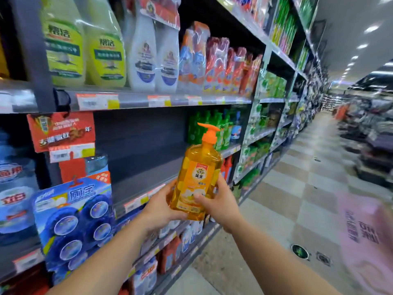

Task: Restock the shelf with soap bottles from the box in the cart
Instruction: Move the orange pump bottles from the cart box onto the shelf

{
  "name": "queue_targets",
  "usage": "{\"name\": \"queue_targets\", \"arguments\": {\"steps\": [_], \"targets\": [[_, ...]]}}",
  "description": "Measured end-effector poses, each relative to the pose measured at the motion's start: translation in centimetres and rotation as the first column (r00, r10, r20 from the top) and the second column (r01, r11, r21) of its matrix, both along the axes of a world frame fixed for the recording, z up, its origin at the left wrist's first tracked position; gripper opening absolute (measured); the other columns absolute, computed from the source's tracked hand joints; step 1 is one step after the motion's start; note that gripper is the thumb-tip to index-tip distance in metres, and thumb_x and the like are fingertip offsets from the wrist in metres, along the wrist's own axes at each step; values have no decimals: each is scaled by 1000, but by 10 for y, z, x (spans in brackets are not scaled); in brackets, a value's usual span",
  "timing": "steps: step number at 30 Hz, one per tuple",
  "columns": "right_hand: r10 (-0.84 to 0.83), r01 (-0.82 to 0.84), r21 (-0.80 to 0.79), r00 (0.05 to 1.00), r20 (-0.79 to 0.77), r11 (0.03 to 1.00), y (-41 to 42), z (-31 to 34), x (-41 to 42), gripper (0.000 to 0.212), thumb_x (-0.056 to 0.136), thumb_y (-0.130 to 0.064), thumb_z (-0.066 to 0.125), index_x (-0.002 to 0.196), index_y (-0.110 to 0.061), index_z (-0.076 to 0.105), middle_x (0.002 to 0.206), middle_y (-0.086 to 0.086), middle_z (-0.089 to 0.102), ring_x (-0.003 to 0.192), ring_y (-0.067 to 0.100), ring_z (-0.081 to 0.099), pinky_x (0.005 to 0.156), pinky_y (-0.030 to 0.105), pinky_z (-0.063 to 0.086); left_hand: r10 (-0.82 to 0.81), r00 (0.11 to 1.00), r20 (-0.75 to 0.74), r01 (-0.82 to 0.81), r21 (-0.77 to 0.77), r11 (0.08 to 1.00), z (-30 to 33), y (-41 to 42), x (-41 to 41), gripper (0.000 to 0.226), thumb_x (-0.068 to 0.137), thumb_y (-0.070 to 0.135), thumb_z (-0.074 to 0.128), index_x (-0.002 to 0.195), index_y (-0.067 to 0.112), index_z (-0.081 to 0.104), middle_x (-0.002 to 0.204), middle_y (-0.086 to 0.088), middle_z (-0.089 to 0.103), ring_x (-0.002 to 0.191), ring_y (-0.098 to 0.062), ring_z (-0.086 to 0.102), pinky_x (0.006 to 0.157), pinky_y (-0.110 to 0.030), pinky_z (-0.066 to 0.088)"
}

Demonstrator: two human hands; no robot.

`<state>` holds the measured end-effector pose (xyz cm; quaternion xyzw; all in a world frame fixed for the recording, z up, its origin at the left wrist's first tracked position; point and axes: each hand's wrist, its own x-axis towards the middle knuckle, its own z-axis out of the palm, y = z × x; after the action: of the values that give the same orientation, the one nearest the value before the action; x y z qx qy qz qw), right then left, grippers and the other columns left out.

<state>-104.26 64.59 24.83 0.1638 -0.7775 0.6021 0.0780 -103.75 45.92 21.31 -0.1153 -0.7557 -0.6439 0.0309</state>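
Bright ceiling lights (pixel 371 29) — blurred, fisheye-warped edges, wrapper glare

Soap bottle (pixel 196 177): glossy translucent plastic; shelf (pixel 148 167): matt metal.

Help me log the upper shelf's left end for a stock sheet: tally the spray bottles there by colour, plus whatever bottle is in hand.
Yellow-green spray bottles: 2
White spray bottles: 2
Orange pump soap bottle, held by left hand and right hand: 1
Total: 5
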Motion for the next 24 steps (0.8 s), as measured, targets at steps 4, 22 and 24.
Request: {"name": "queue_targets", "arguments": {"steps": [4,22,24], "targets": [[87,-86,44,996,-9,995,8,-5,-61,59,75,-18,76,120,-43,48,106,-21,68,96,0,66,81,28,57,80,996,30,-80,-23,997,-10,5,-51,95,39,27,91,117,56,46,110,18,70,101,-9,68,85,-32,55],[421,-412,164,907,-25,896,68,-5,-353,75,74,-22,78,135,-42,40,109,-22,67,101,-3,63,91,37,54,516,854,67,-509,-104,855,-13,89,-281,99,52,2,92,134,24,41,115,9,64,103,-7,64,90,-30,54],[434,-426,166,901,-13,890,60,-9,-378,80,74,-22,78,138,-44,36,109,-23,67,100,-4,63,91,36,54,552,832,64,-541,-134,830,-16,83,-305,98,52,5,92,131,28,40,112,12,63,102,-4,62,89,-26,52]]}}
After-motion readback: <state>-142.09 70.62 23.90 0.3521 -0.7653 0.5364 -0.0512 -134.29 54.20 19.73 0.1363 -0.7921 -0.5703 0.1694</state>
